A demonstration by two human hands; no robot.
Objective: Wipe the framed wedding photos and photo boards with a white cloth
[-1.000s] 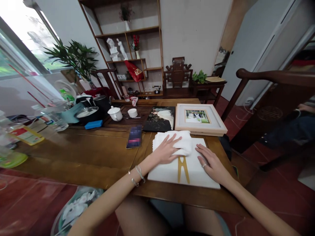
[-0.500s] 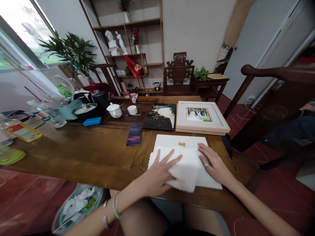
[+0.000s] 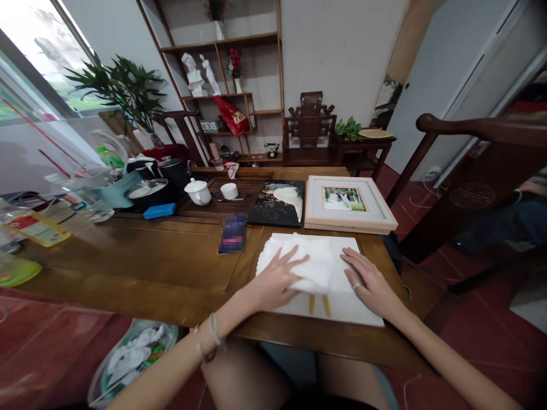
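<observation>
My left hand (image 3: 277,279) lies flat with spread fingers on a white cloth (image 3: 314,263), pressing it onto a white board (image 3: 350,302) that lies face down at the table's near edge. A gold stand (image 3: 319,304) on the board shows just below the cloth. My right hand (image 3: 370,282), wearing a ring, rests flat on the board's right side, fingers together and stretched out.
Beyond the board lie a framed photo (image 3: 348,208), a dark print (image 3: 278,203) and a phone (image 3: 233,233). Tea ware, a white teapot (image 3: 200,192), a cup (image 3: 229,191) and bottles crowd the table's left. A wooden chair arm (image 3: 478,126) stands right; a bin (image 3: 132,359) sits below left.
My left hand slid the cloth down toward me over the board, then back up toward the middle, uncovering the gold stand's lower end. My right hand stayed in place.
</observation>
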